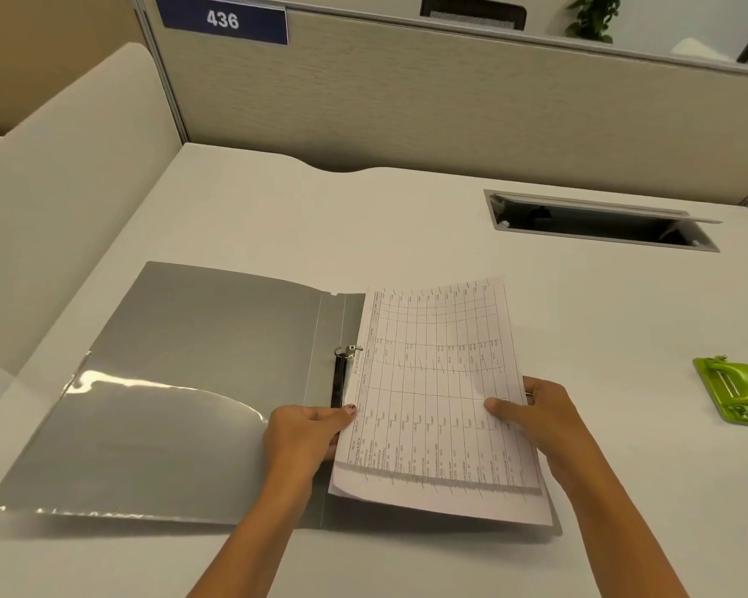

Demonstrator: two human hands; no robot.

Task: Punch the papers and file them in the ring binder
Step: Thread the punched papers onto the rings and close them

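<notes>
Across the lower middle of the head view, a grey ring binder [199, 381] lies open and flat on the pale tabletop [407, 217]. Its left cover carries a clear, shiny pocket [156, 407] over its lower part. A black spine strip with a metal ring [348, 351] runs down the middle of the frame.

Over the binder's right half sits a small stack of papers [437, 373] printed with a ruled table. The stack's left edge lies right against the ring, and its far end curls upward. Whether the ring passes through holes in the sheets cannot be told.

Reaching in from the bottom of the frame, the left hand [307, 429] pinches the stack's left edge near the lower end of the spine strip. Its thumb [342, 414] lies on top and its fingers are curled beneath. At the stack's right edge, the right hand [545, 416] grips the same way, thumb [499, 407] pressed on the top sheet and fingers hidden underneath.

Far right of the frame, well apart from the binder, a green hole punch [730, 390] rests on the tabletop. Higher on the right is a long dark cable opening [601, 222] with its flap raised. Behind it stands a beige partition [407, 88], and a blue sign [222, 20] reading 436 hangs at the upper left. A leafy plant [592, 15] shows at the upper right.
</notes>
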